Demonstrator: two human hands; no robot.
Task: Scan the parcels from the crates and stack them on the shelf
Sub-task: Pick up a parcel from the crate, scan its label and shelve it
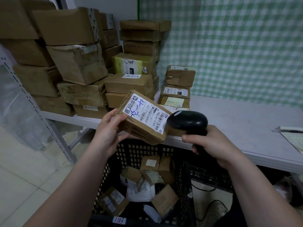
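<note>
My left hand (109,128) grips a small brown cardboard parcel (139,128) by its left end, tilted, its white shipping label with blue handwriting facing up. My right hand (211,143) grips the handle of a black barcode scanner (188,120), whose head sits right at the label's right edge, over the barcode. Below both hands stands a black plastic crate (185,185) holding several small parcels. The white shelf (237,122) runs behind the hands, with many brown parcels (78,63) stacked on its left half.
A short pile of small boxes (177,89) sits mid-shelf against the green checked curtain (237,46). A notepad and pen (293,135) lie at the shelf's right end. A perforated shelf upright (32,108) slants on the left. A cable (203,190) trails beside the crate.
</note>
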